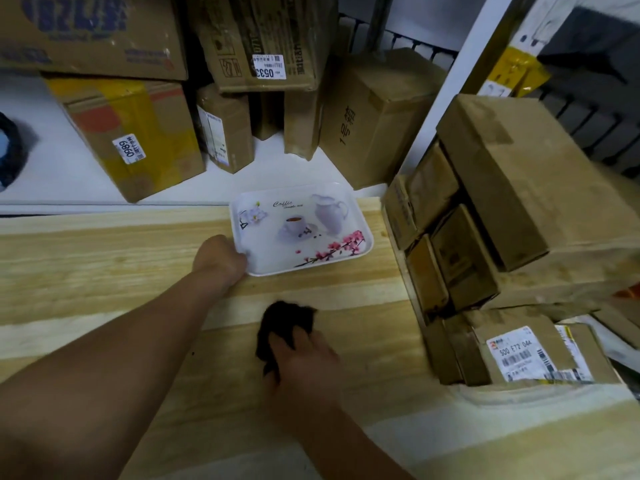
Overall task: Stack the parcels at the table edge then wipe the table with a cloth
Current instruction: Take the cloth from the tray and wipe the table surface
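Brown cardboard parcels (pixel 512 216) are stacked at the right edge of the light wooden table (pixel 104 271); the lowest front one (pixel 530 355) carries a white barcode label. My right hand (pixel 304 362) presses a dark cloth (pixel 284 323) onto the table top near the middle, fingers spread over it. My left hand (pixel 220 261) grips the near left corner of a white printed tray (pixel 304 230) that lies on the table at its far side.
Beyond the table, more cardboard boxes (pixel 131 133) stand on a white floor or shelf, several with numbered labels. A white post (pixel 446 98) rises behind the parcel stack. A dark round object (pixel 10 150) sits at the far left.
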`<state>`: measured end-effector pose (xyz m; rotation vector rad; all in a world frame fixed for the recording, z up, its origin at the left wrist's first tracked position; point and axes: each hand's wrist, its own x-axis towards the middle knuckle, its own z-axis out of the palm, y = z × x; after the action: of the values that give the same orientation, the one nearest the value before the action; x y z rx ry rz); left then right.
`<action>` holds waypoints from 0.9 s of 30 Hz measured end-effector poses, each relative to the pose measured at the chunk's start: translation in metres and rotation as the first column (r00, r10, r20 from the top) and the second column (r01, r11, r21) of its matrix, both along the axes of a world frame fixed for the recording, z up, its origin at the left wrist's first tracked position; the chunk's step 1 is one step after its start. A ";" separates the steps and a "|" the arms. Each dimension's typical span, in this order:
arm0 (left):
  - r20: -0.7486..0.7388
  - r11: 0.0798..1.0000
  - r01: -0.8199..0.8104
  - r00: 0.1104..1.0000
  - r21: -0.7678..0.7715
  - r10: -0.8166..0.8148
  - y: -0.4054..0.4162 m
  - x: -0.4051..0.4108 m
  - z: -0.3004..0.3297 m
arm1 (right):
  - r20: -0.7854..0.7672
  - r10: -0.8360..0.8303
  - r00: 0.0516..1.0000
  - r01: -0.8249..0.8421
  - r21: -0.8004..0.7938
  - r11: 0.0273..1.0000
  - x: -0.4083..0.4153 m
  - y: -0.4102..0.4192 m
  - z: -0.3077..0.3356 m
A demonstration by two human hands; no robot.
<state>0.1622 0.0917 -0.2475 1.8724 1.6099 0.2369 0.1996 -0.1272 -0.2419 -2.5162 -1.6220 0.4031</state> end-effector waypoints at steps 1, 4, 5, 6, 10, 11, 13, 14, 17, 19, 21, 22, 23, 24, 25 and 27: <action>-0.017 1.000 0.010 1.000 0.010 -0.010 -0.002 -0.001 0.000 | -0.026 0.068 0.997 -0.068 -0.001 0.998 -0.008 -0.001 0.000; -0.053 0.998 0.061 0.997 0.028 -0.060 -0.006 -0.010 0.003 | -0.031 0.093 0.995 -0.090 0.087 0.992 0.003 -0.004 -0.003; -0.059 0.996 0.081 0.995 0.032 -0.079 -0.008 -0.016 0.004 | -0.015 0.049 0.999 -0.047 0.110 0.993 0.011 -0.006 -0.003; -0.057 0.995 0.095 0.994 0.038 -0.093 -0.010 -0.020 0.005 | 0.015 0.001 1.000 -0.003 0.120 0.993 0.021 -0.009 -0.004; -0.001 0.999 0.038 0.999 -0.024 -0.038 -0.022 -0.033 0.006 | 0.031 -0.076 0.997 0.075 0.047 0.996 0.028 -0.017 -0.007; 0.013 0.999 0.013 1.000 -0.048 -0.012 -0.025 -0.034 0.004 | 0.020 -0.082 0.996 0.081 0.045 0.996 0.021 -0.015 -0.007; 0.043 0.993 -0.024 0.999 -0.113 0.029 -0.031 -0.036 0.003 | -0.015 -0.041 0.999 0.042 0.060 0.997 0.001 -0.007 -0.002; 0.054 0.987 -0.045 0.997 -0.154 0.054 -0.035 -0.036 0.003 | -0.022 0.015 1.000 -0.014 0.078 0.997 -0.010 -0.004 0.001; 0.183 0.932 -0.143 0.960 -0.333 0.213 -0.040 -0.028 -0.003 | -0.021 0.254 0.967 -0.250 0.115 0.961 -0.033 -0.001 0.007; 0.285 0.877 -0.175 0.901 -0.447 0.326 -0.044 -0.021 -0.001 | -0.016 0.351 0.936 -0.346 0.133 0.929 -0.032 -0.004 0.008; 0.278 0.882 -0.145 0.915 -0.448 0.292 -0.049 -0.016 0.003 | -0.016 0.338 0.941 -0.332 0.147 0.932 -0.014 -0.012 0.008; 0.258 0.900 -0.111 0.937 -0.422 0.236 -0.052 -0.016 0.007 | -0.026 0.276 0.961 -0.269 0.148 0.952 0.002 -0.016 0.007; 0.251 0.920 -0.062 0.953 -0.388 0.170 -0.056 -0.018 0.011 | -0.038 0.173 0.984 -0.166 0.137 0.977 0.021 -0.021 0.006; 0.231 0.945 -0.002 0.970 -0.328 0.082 -0.059 -0.023 0.014 | -0.035 0.071 0.997 -0.067 0.091 0.994 0.038 -0.029 0.005; 0.180 0.967 0.068 0.983 -0.246 -0.024 -0.061 -0.031 0.018 | -0.028 -0.010 1.000 0.011 0.045 0.999 0.049 -0.035 0.004; 0.080 0.970 0.232 0.971 -0.073 -0.226 -0.068 -0.045 0.027 | -0.016 -0.117 0.993 0.118 0.017 0.993 0.054 -0.041 0.004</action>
<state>0.1176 0.0238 -0.2206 1.9446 1.3221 0.1337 0.2532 -0.1678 -0.2379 -2.5730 -1.4566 0.3910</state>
